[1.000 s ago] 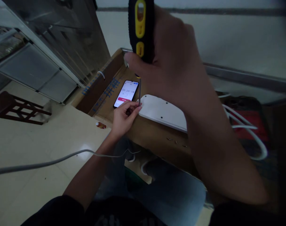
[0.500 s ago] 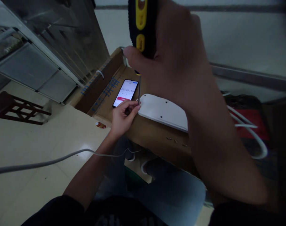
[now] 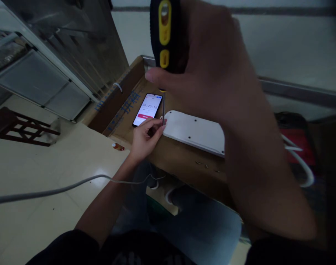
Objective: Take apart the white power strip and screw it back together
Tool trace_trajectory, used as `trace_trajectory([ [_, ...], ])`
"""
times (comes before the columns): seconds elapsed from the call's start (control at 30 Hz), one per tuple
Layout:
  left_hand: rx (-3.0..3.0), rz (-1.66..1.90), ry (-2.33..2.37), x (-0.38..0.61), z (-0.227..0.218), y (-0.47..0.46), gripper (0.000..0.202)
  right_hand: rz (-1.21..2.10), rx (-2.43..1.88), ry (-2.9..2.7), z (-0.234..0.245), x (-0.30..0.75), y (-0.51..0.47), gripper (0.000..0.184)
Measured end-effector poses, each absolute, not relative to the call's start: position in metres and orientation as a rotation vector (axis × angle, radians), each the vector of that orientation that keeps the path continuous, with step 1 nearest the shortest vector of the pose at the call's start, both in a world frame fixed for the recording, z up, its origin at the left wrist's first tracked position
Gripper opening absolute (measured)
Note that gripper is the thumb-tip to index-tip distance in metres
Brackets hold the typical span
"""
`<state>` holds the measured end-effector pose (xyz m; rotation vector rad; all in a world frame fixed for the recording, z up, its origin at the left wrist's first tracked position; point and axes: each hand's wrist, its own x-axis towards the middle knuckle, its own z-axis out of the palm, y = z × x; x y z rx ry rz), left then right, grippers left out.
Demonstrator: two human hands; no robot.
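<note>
A black and yellow screwdriver stands upright, its handle wrapped by my right hand close to the camera. Its thin shaft points down at the left end of a white, flat panel with several dark screw holes. There my left hand pinches with thumb and forefinger around the screwdriver's tip. Whatever lies between those fingertips is too small to make out. Several small screws lie on the cardboard in front of the panel. My right forearm hides the panel's right end.
The panel rests on a cardboard surface with a raised left edge. Beside it lies a phone showing a timer. White cable loops at the right over something red and black. Left are a dark wooden stool and a grey cord.
My right hand and the screwdriver handle have shifted slightly down, and the wrist has moved right, uncovering more of the panel's right side. My left hand stays at the tip.
</note>
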<state>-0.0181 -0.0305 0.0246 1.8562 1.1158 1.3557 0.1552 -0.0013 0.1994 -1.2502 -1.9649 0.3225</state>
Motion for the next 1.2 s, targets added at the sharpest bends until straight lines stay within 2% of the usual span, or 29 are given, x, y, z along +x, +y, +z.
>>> trace_trajectory([
  [0.07, 1.852, 1.353, 1.127, -0.018, 0.024, -0.030, 0.011, 0.313, -1.336, -1.996, 0.203, 0.157, -0.005, 0.056],
  [0.17, 1.815, 1.336, 1.158, -0.019, 0.023, -0.030, 0.011, 0.388, -1.227, -2.020, 0.203, 0.159, -0.009, 0.059],
  [0.23, 1.794, 1.315, 1.181, -0.019, 0.023, -0.029, 0.010, 0.438, -1.187, -2.031, 0.202, 0.160, -0.010, 0.052],
  [0.33, 1.757, 1.305, 1.222, -0.018, 0.024, -0.029, 0.010, 0.517, -1.114, -2.048, 0.201, 0.161, -0.011, 0.031],
  [0.63, 1.801, 1.300, 1.210, -0.017, 0.027, -0.030, 0.016, 0.367, -1.237, -2.054, 0.208, 0.162, -0.012, 0.013],
  [0.73, 1.863, 1.278, 1.197, -0.017, 0.027, -0.031, 0.018, 0.269, -1.276, -2.053, 0.206, 0.162, -0.010, 0.018],
  [0.87, 1.861, 1.285, 1.245, -0.016, 0.027, -0.031, 0.018, 0.232, -1.309, -2.092, 0.205, 0.159, -0.008, 0.040],
  [1.03, 1.898, 1.290, 1.270, -0.018, 0.027, -0.032, 0.020, 0.304, -1.413, -2.115, 0.211, 0.154, -0.008, 0.038],
  [1.1, 1.972, 1.273, 1.273, -0.020, 0.026, -0.032, 0.030, 0.323, -1.408, -2.121, 0.214, 0.156, -0.008, 0.037],
  [1.2, 2.121, 1.144, 1.264, -0.022, 0.024, -0.030, 0.058, 0.311, -1.376, -2.116, 0.212, 0.161, -0.006, 0.051],
])
